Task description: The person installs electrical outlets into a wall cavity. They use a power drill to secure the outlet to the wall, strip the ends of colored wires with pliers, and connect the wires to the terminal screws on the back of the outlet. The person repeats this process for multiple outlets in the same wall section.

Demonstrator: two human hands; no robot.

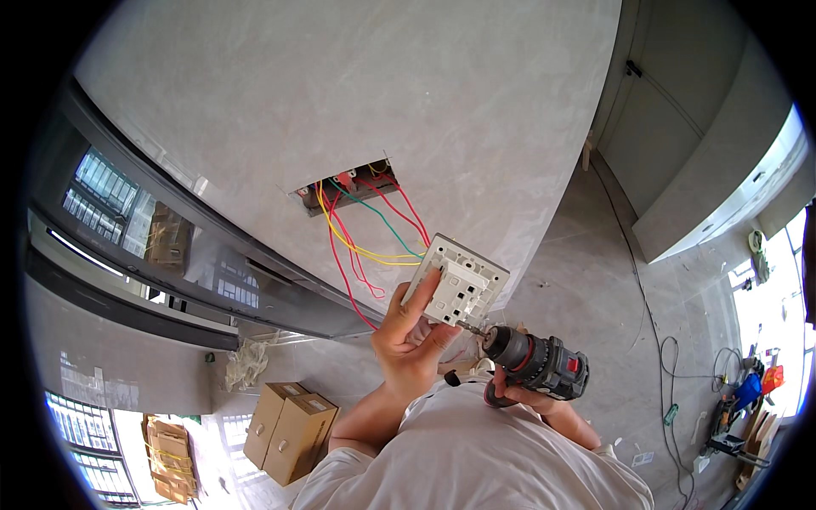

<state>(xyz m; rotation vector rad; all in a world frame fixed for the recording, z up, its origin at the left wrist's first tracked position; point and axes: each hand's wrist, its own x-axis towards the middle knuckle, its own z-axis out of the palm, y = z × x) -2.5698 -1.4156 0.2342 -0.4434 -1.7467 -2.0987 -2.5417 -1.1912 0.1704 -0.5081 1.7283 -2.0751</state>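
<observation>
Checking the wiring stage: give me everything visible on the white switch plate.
The white switch plate is a square plastic module, seen from its back with moulded ribs and terminal blocks. It is tilted, held off the wall by the left hand, thumb on its face. Red, yellow and green wires run to it from the wall box. The drill bit meets its lower edge.

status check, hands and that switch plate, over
Left hand holds white switch plate. Right hand grips cordless drill, bit at plate's lower edge. Coloured wires trail from wall box.
</observation>
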